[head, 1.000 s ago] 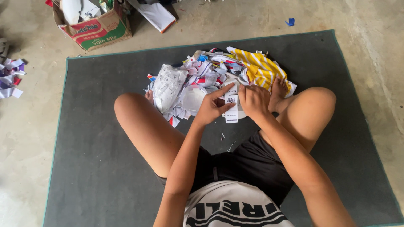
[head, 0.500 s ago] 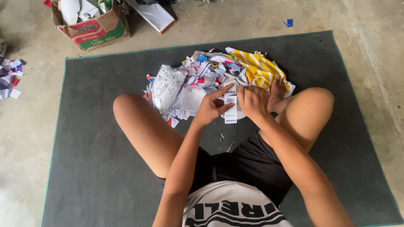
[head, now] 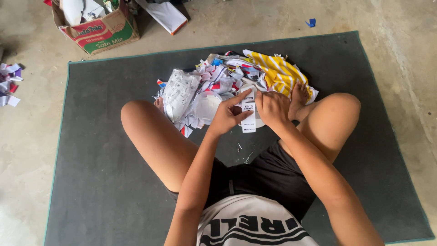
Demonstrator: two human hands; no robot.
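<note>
A white paper strip (head: 248, 114) is pinched between the left hand (head: 226, 117) and right hand (head: 272, 108), both closed on it, above the scrap pile (head: 218, 86) on the grey mat (head: 91, 182), where uneven pulling could likely tear it crookedly.

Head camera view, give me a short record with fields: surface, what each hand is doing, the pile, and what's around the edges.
Surface: dark grey mat on a concrete floor.
Posture: person seated cross-legged on the mat.
Left hand: pinches the left edge of a white printed paper strip.
Right hand: grips the same strip from the right.
Pile: torn paper scraps in front of the knees, with a yellow-and-white striped piece.
Top left: open cardboard box.
Far left: more scraps on the concrete.
</note>
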